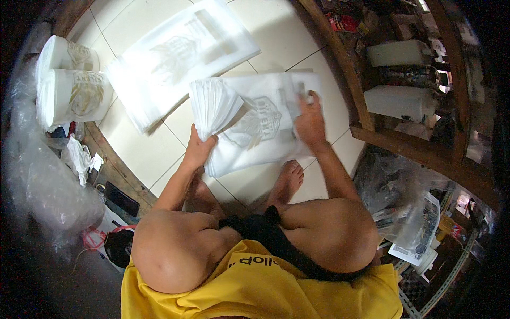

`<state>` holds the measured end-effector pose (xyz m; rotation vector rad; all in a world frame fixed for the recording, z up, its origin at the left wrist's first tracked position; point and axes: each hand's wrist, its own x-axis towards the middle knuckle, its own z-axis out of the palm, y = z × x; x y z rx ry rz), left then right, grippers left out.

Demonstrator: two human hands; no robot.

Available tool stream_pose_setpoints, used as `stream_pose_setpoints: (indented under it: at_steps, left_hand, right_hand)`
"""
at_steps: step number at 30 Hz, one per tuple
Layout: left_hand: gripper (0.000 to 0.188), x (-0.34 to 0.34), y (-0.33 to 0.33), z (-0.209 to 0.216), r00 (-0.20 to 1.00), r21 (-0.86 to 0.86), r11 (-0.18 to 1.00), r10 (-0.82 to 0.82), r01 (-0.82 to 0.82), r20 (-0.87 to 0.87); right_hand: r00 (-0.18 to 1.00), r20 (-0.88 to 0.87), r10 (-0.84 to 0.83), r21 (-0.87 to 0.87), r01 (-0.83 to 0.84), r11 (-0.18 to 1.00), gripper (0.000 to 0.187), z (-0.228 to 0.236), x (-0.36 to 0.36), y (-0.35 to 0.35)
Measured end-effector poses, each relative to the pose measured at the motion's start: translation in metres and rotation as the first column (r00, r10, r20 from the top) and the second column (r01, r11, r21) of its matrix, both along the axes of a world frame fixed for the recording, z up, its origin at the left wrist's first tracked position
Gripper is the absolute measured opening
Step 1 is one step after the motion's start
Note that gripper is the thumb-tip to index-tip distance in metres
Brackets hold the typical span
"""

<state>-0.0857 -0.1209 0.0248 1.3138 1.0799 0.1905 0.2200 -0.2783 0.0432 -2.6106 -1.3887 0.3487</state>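
A stack of white plastic bags (228, 151) with a gold-grey printed emblem lies on the tiled floor in front of my feet. Its left end is bent up, so many layered edges fan out there. My left hand (201, 148) grips that fanned end, thumb on top and fingers underneath. At the right end of the same stack, my right hand (311, 125) rests over the bags with bent fingers. Motion blurs its fingertips and the plastic around them, so whether a bag is pinched there is unclear. Farther off lies a second flat stack of similar bags (175, 58).
Two rolls of printed white plastic (85, 98) stand at the far left. Clear plastic wrapping (53, 181), crumpled white paper (79, 159) and a dark phone-like object (122, 198) lie on the left. Wooden shelving (414, 143) with white blocks borders the right, above loose clear plastic (393, 186).
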Motion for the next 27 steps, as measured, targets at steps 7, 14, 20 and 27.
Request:
stream_pose_setpoints:
  at_steps: [7, 14, 20, 27]
  left_hand:
    - [0.066, -0.001, 0.001, -0.014, 0.999, -0.025, 1.000, 0.018, -0.019, -0.046]
    - [0.079, 0.005, 0.005, -0.007, 0.996, -0.054, 0.999, 0.003, -0.007, -0.090]
    - [0.081, 0.007, 0.001, -0.002, 0.991, 0.016, 0.999, 0.049, -0.047, -0.125]
    - [0.082, 0.003, 0.003, -0.006, 0.994, -0.018, 0.999, 0.049, -0.052, -0.102]
  right_hand:
    - [0.629, -0.593, -0.502, -0.106, 0.558, 0.823, 0.073, 0.023, 0.104, -0.069]
    - [0.899, -0.304, -0.316, -0.095, 0.301, 0.949, 0.077, -0.032, 0.078, -0.042]
    - [0.965, -0.100, -0.243, -0.003, 0.244, 0.970, 0.068, -0.028, 0.060, -0.045]
    - [0.944, -0.086, 0.318, -0.055, -0.323, 0.945, 0.054, 0.010, 0.068, 0.086]
